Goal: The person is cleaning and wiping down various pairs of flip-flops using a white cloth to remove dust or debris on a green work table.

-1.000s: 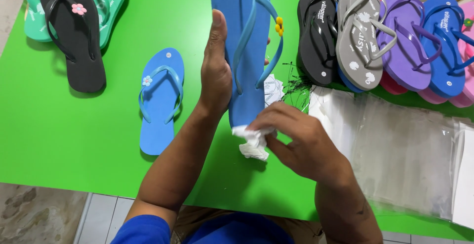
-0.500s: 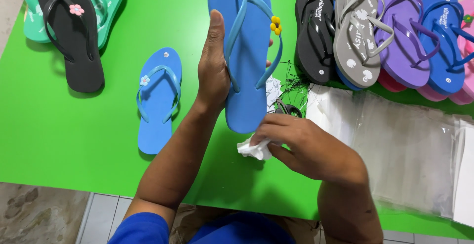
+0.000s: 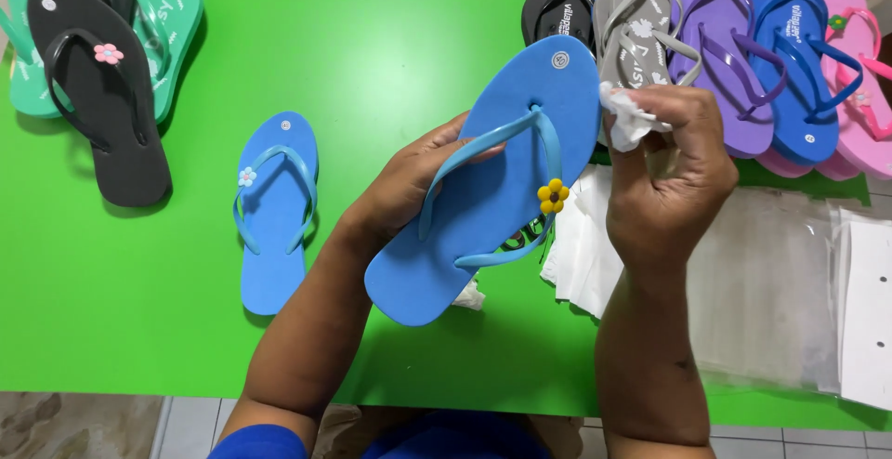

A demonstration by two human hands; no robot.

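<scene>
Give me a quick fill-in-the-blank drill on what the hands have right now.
1. The left hand holds a blue flip-flop with a ____ flower on its strap.
2. The right hand pinches a crumpled white ____.
3. The smaller blue flip-flop lies on the ____ table.

Missing words: yellow; tissue; green

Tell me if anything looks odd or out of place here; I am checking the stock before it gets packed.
One mismatch: the blue sandal in the left hand has a yellow flower on its strap, while the smaller blue sandal on the green table has a white one. A crumpled scrap of tissue lies under the held sandal. Nothing looks damaged.
</scene>
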